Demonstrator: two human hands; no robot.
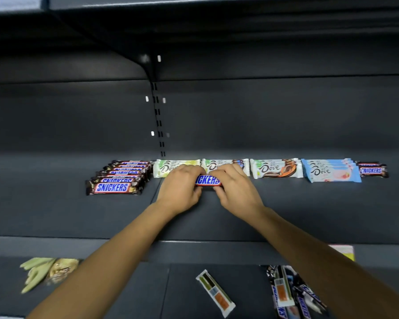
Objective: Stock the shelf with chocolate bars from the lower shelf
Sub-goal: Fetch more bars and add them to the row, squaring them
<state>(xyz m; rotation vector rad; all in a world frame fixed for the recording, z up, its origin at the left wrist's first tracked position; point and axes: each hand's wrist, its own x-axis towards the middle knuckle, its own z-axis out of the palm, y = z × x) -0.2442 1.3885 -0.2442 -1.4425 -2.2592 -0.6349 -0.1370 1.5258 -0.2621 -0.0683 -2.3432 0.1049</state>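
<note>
Both hands, left hand (pixel 180 188) and right hand (pixel 234 189), pinch Snickers bar (pixel 207 180) ends; long axis left-right; logo upright.

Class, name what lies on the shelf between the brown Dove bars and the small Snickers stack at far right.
Head view: a stack of blue Dove bars.

A dark grey back panel (pixel 274 116) fills the upper half of the view. A slotted upright (pixel 159 116) runs down it left of centre, its paired slots in a vertical row. At the upright's top a dark bracket (pixel 145 63) curves up to the board overhead (pixel 217 19). Small pale marks (pixel 147 99) flank the upright, too blurred to identify. Low at the left lie pale green packets (pixel 34 272), fanned out, touching a crinkled gold-brown packet (pixel 61 269) on their right. Low at the right, a pink and yellow label (pixel 342 250) shows only in part
</note>
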